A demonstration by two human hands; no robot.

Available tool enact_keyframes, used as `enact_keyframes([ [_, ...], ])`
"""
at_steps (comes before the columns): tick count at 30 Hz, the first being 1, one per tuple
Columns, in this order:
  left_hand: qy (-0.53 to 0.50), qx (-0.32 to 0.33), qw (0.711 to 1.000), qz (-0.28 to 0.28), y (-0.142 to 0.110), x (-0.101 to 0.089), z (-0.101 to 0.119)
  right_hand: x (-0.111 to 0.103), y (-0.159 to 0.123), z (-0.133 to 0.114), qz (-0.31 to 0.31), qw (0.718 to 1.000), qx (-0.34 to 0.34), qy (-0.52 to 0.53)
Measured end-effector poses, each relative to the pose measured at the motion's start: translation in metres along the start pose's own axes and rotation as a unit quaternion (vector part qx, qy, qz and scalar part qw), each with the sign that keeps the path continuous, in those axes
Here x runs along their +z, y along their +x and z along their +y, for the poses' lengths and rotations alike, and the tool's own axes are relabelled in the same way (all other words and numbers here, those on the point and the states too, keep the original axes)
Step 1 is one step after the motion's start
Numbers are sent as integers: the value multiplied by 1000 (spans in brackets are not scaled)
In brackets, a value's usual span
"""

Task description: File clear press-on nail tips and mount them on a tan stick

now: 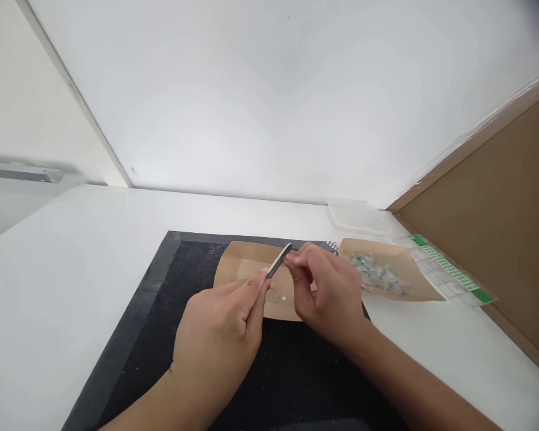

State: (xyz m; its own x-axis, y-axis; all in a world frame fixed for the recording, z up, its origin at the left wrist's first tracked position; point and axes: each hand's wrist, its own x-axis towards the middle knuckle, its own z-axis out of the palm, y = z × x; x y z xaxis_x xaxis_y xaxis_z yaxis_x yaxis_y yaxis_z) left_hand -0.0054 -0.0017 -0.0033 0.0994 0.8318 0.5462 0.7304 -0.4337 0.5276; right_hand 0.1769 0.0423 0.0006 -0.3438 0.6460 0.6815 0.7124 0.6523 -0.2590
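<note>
My left hand (227,323) is closed around the lower end of a slim nail file (279,261), a flat strip with a rounded tip, pale edge and dark grey face. The file slants up and to the right. My right hand (326,287) has thumb and fingertips pinched together against the file's upper part. Whatever sits in that pinch is hidden by the fingers. Beneath both hands lies a shallow brown paper tray (238,263) with a few tiny pale bits (283,298) in it.
A black mat (161,335) covers the middle of the white table (94,239). On the right, a second paper tray (413,263) holds a heap of clear, crinkled pieces (377,274). Beside it lie a green-marked clear sheet (451,269) and a translucent lid-like tray (357,215). A brown panel (498,221) borders the right.
</note>
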Motion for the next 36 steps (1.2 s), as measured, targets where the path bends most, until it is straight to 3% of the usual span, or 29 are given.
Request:
enact_keyframes([
  [3,8,1,1000,-6,1,0,0,0,-1,-2,-39,999,-16,15],
  [6,5,8,1000,2,1,-1,1,-2,0,-3,-37,998,-12,44],
  [12,16,16,1000,21,2,1,-4,-2,-2,4,-44,981,61,176],
  [15,21,20,999,31,2,1,-8,0,-6,6,-65,950,136,272],
  [18,14,6,1000,28,3,1,-10,-1,-9,7,-87,898,212,376],
  [22,-11,-19,1000,5,3,2,-9,-4,-7,9,-91,850,267,445],
  [26,-76,-18,997,-14,3,2,-9,-6,-5,13,-97,829,292,467],
  [36,-206,-104,970,-76,15,-4,-3,-6,-4,14,-122,802,294,505],
])
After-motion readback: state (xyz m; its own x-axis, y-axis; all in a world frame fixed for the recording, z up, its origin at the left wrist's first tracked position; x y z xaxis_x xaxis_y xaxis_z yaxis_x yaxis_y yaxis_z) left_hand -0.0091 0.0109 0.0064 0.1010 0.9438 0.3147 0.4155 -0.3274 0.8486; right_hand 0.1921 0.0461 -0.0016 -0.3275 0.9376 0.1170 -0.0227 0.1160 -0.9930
